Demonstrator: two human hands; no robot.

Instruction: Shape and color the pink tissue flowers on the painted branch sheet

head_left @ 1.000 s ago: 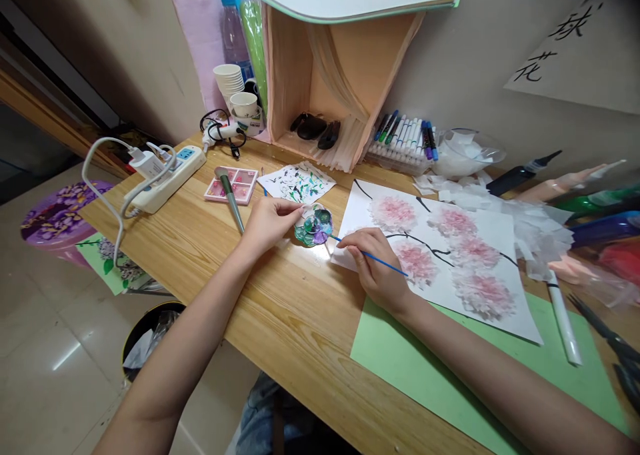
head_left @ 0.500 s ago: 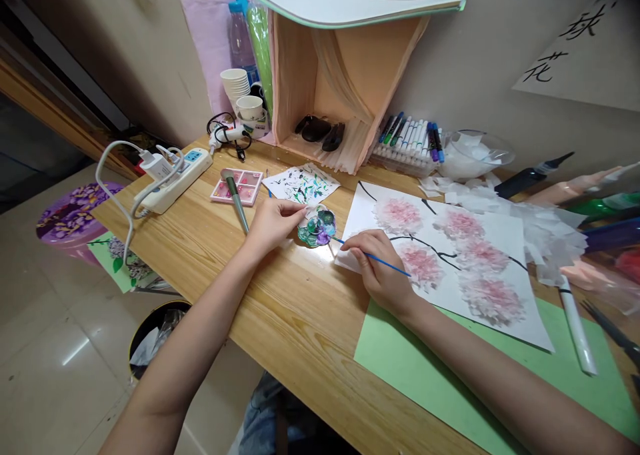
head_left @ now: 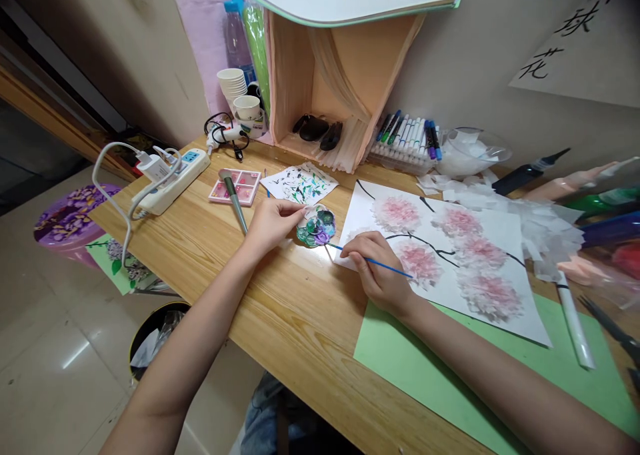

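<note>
The left hand holds the near-left edge of a small, paint-smeared palette in a narrow pinch between thumb and fingers, so the palette sits just to the right of that hand, above the tabletop. The right hand has its fingers closed around a thin blue paintbrush, whose tip reaches left to the palette's lower right edge; whether it touches the paint I cannot tell. Under and to the right of the right hand lies a white picture with fluffy pink flowers and black stems, partly over a green sheet that extends toward the person. Farther right of this hand are a white marker and dark scissors, and beyond it stand many pens in a clear tray. Beyond the left hand is a paint-spotted paper; to its left, a large brush leans across a pink case.
</note>
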